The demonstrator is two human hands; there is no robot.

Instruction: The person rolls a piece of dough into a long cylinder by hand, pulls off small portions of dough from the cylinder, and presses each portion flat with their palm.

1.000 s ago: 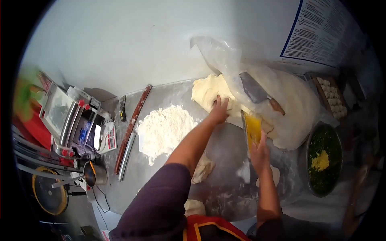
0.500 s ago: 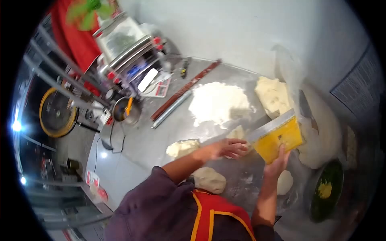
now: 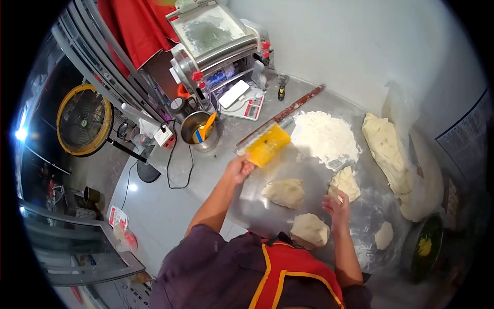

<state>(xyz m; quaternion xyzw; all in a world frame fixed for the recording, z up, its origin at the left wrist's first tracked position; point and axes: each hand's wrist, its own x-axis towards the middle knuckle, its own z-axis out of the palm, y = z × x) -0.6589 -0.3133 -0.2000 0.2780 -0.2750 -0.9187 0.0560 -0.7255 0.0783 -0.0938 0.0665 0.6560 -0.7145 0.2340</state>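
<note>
My left hand [image 3: 240, 169] grips the yellow scraper [image 3: 268, 146], which is held over the metal table near the rolling pins. My right hand [image 3: 337, 208] has loosely bent, spread fingers at the lower edge of a small dough piece [image 3: 346, 184]; whether they touch it I cannot tell. White flour [image 3: 325, 138] is spread behind that piece. Between my hands lies a dough lump [image 3: 284, 193], with another lump [image 3: 310, 231] close to my apron. A small flat dough piece [image 3: 384, 236] rests to the right.
A long dough mass [image 3: 387, 152] lies by a plastic bag at the right. Beyond my left hand are a metal pot [image 3: 199, 131], a white scale [image 3: 250, 107] and a roller machine [image 3: 216, 38]. A red-brown rod [image 3: 303, 99] crosses the back. A dark bowl [image 3: 428, 247] sits far right.
The scraper has passed from my right hand to my left hand and moved left. My right hand is now empty beside the small dough piece. The view has shifted.
</note>
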